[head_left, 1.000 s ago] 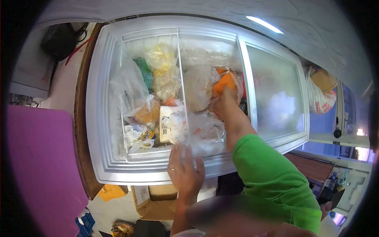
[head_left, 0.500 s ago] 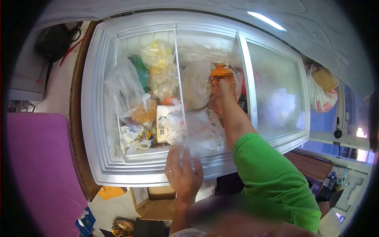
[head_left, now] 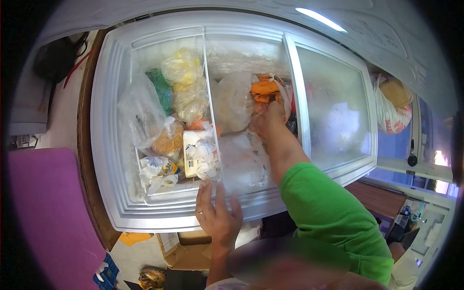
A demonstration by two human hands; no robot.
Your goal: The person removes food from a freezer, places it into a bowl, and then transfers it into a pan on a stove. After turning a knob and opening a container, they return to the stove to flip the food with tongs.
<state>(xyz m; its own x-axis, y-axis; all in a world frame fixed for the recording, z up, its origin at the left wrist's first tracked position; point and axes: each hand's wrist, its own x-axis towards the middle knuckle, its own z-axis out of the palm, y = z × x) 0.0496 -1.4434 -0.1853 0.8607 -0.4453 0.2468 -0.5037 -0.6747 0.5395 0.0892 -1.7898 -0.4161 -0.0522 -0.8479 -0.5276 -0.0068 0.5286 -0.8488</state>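
Observation:
My right hand (head_left: 274, 110) reaches down into a chest freezer (head_left: 159, 223), its fingers closed on an orange plastic bag (head_left: 264, 89); the fingertips are partly hidden. A clear bag (head_left: 234, 100) with whitish contents lies to the left of it. In front are more frosty clear bags (head_left: 244, 157). My left hand (head_left: 220, 215) rests on the freezer's front rim with its fingers apart, holding nothing. Just beyond those fingers, a wire basket (head_left: 209, 77) holds a pale carton (head_left: 190, 159), a green bag (head_left: 159, 88) and a bag of yellow stuff (head_left: 182, 66).
A frosted sliding lid (head_left: 333, 111) covers the freezer's right part. The raised white top lid (head_left: 232, 9) hangs above. Left stands a purple padded surface (head_left: 48, 208); an open cardboard box (head_left: 191, 253) sits on the floor below. A stuffed white bag (head_left: 390, 113) hangs at the right.
The view has shifted slightly, so the freezer's contents sit further left. The orange bag's upper part has spread a little beside my right hand. My left hand stays on the rim.

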